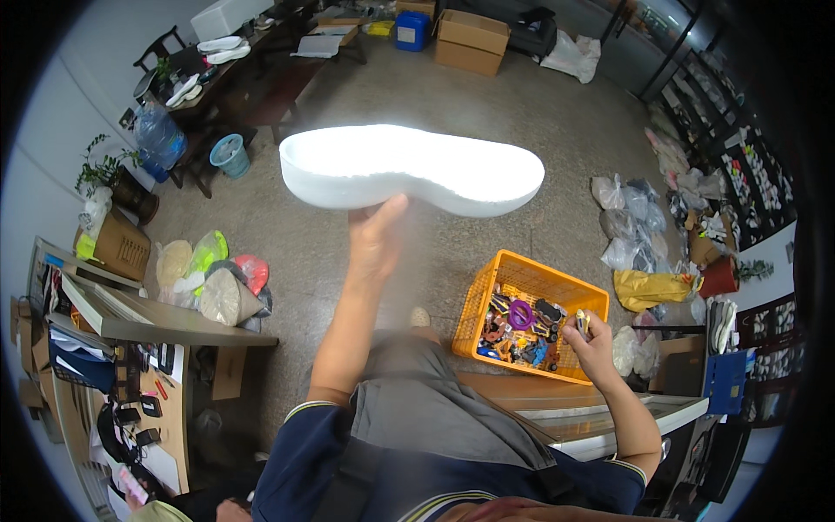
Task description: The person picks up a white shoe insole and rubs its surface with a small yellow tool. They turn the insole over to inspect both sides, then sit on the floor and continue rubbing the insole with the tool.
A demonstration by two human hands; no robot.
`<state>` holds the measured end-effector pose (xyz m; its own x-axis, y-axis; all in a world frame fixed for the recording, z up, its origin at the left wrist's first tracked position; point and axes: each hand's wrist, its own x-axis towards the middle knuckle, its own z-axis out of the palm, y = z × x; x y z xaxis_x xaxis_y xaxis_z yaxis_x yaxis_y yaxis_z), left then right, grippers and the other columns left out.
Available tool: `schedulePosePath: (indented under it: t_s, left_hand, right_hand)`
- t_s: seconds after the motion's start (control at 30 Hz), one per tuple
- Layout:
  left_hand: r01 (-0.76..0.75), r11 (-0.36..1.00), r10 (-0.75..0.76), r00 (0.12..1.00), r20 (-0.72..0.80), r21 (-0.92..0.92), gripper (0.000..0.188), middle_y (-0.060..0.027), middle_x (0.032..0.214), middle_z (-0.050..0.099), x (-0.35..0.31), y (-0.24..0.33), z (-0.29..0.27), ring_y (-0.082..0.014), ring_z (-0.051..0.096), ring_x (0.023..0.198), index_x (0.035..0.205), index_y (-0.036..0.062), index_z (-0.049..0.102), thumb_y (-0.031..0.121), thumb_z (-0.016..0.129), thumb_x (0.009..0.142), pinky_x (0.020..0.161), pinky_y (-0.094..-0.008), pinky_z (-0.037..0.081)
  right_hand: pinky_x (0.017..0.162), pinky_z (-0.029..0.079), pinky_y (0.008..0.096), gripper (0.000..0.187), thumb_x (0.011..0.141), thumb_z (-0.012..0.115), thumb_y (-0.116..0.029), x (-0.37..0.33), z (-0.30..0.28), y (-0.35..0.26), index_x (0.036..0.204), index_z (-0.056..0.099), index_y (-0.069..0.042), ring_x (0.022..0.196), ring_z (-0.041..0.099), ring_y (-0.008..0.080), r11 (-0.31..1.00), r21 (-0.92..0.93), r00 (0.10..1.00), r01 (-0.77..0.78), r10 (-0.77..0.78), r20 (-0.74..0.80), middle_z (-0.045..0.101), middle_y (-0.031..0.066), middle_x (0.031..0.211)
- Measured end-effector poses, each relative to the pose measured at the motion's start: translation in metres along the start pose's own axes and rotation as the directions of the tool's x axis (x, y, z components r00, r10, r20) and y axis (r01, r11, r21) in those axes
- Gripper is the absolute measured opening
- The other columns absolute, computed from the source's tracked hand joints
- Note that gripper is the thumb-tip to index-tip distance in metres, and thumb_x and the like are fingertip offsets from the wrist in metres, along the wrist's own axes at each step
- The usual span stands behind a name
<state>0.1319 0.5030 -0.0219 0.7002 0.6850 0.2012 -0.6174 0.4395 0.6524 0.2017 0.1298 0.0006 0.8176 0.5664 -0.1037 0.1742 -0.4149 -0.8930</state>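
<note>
A thick white shoe sole (413, 170) is held up level in front of me. My left hand (374, 239) grips it from below at the middle, thumb against its near side; its other fingers are mostly hidden. To the right, my right hand (596, 350) is closed around a small yellowish tool with a dark part (582, 323), whose exact kind I cannot make out. That hand is over the right side of an orange plastic crate (476, 304). Inside lie many small coloured pieces, with a purple ring (520, 315) among them.
A counter (183, 320) with bags heaped beyond it stands at left. Clear plastic bags (622, 217) and a yellow sack (652, 289) lie at right. Farther back are a cardboard box (470, 42) and a blue bucket (230, 157). Another person's hand (135, 496) shows at lower left.
</note>
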Motion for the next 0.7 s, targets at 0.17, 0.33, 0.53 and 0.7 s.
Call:
schedulePosePath:
  t_s: [0.17,0.33,0.53,0.7]
  left_hand:
    - [-0.024,0.999,0.025,1.000,0.019,-0.028,0.058,-0.0035,0.126,0.057,0.000,0.008,0.001,-0.0209,0.052,0.122,0.130,0.0097,0.053,0.010,0.080,0.079,0.114,-0.0404,0.036]
    - [-0.062,0.998,0.061,0.998,-0.026,-0.014,0.059,-0.0031,0.127,0.056,-0.003,0.012,0.000,-0.0207,0.051,0.123,0.132,0.0098,0.052,0.010,0.080,0.080,0.113,-0.0396,0.035]
    - [-0.088,0.996,0.088,0.995,-0.038,-0.012,0.063,-0.0033,0.128,0.055,-0.005,0.018,-0.003,-0.0206,0.050,0.123,0.134,0.0094,0.049,0.013,0.081,0.080,0.113,-0.0387,0.035]
    - [-0.111,0.994,0.111,0.993,-0.037,0.000,0.068,-0.0046,0.128,0.053,-0.005,0.025,-0.004,-0.0204,0.049,0.123,0.135,0.0084,0.047,0.018,0.082,0.078,0.112,-0.0379,0.035]
  right_hand:
    - [0.049,0.038,0.0212,0.013,0.090,0.070,-0.012,0.000,0.000,0.000,0.085,0.062,-0.003,0.055,0.050,0.0028,0.997,-0.045,0.998,0.065,-0.065,0.007,0.056,-0.0043,0.067]
    - [0.052,0.037,0.0221,0.015,0.090,0.070,-0.014,0.000,0.003,-0.006,0.085,0.062,-0.003,0.058,0.048,0.0034,0.994,-0.086,0.998,0.060,-0.058,0.023,0.056,-0.0035,0.067]
    - [0.058,0.036,0.0233,0.018,0.091,0.069,-0.017,-0.003,0.005,-0.011,0.083,0.060,-0.003,0.064,0.044,0.0047,0.998,-0.061,0.998,-0.020,0.023,0.051,0.053,-0.0040,0.068]
    - [0.046,0.040,0.0215,0.013,0.091,0.070,-0.013,0.000,0.005,-0.003,0.088,0.063,-0.002,0.051,0.053,0.0043,0.997,-0.056,0.997,0.048,-0.045,0.063,0.060,-0.0015,0.068]
